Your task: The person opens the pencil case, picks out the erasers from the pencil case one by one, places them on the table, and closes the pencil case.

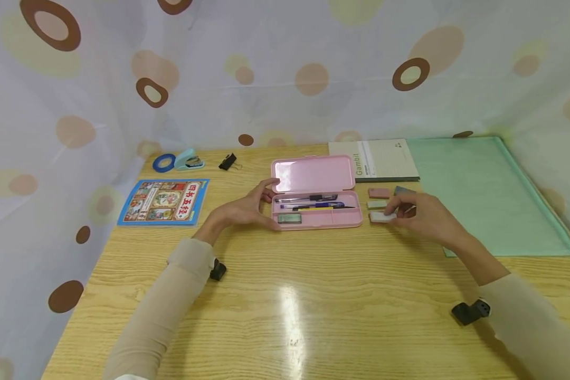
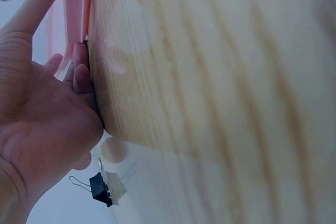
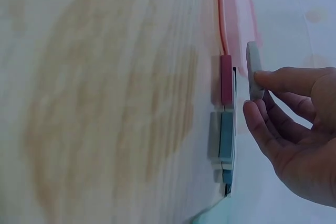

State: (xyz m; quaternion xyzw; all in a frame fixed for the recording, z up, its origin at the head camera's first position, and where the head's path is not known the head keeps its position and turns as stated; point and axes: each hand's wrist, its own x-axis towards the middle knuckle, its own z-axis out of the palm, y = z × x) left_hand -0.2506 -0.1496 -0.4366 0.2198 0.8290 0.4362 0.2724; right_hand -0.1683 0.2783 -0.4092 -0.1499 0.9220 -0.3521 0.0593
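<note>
A pink pencil case [image 1: 347, 216] lies with its lid raised, holding several pens and a greenish eraser [image 1: 290, 218] in its front left compartment. My left hand [image 1: 243, 210] grips the left end of the case, thumb at the near corner and fingers by the lid. In the left wrist view, its fingers curl beside the pink wall. My right hand [image 1: 420, 211] pinches a whitish eraser [image 3: 254, 69] between thumb and fingertips, raised off the table. Below it sit a red block [image 3: 226, 80] and a blue-green one [image 3: 226, 135]. In the head view, a reddish block [image 1: 379, 193] and a pale green block [image 1: 376, 205] lie beside the case.
Behind the blocks lies a notebook [image 1: 389, 158], with a green translucent mat [image 1: 494, 200] to its right. Toward the left are a blue-edged booklet [image 1: 163, 203], a tape roll [image 1: 163, 163], a light-blue stapler-like tool [image 1: 188, 160] and a black binder clip [image 1: 227, 161].
</note>
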